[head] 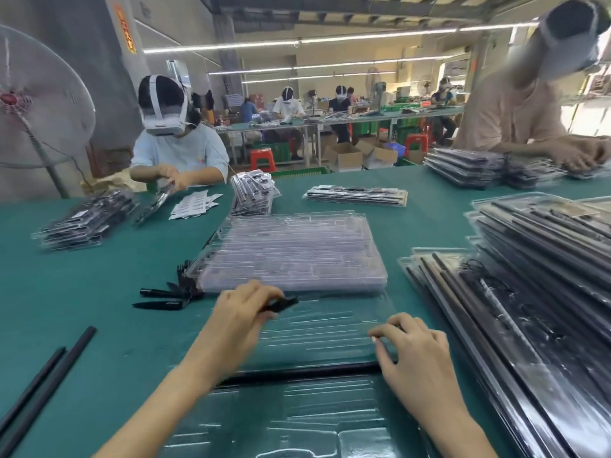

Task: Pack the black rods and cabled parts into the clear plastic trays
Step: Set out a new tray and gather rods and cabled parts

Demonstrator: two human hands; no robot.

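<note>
An open clear plastic tray [317,332] lies flat on the green table in front of me. One black rod [297,373] sits across its middle fold. My left hand [243,309] holds a small black part [281,304] over the tray's far left corner. My right hand [413,348] rests on the tray's right side, fingers bent and pressing on the plastic near the rod's right end. Behind the tray stands a stack of empty clear trays [291,252]. Loose black parts [168,295] lie left of that stack. Two black rods [43,375] lie at the near left.
Filled trays with rods are piled at the right [529,292]. More packed stacks sit at the far left [86,219], centre [253,193] and back [357,195]. A person opposite left and another at far right work at the table. A fan [39,100] stands at left.
</note>
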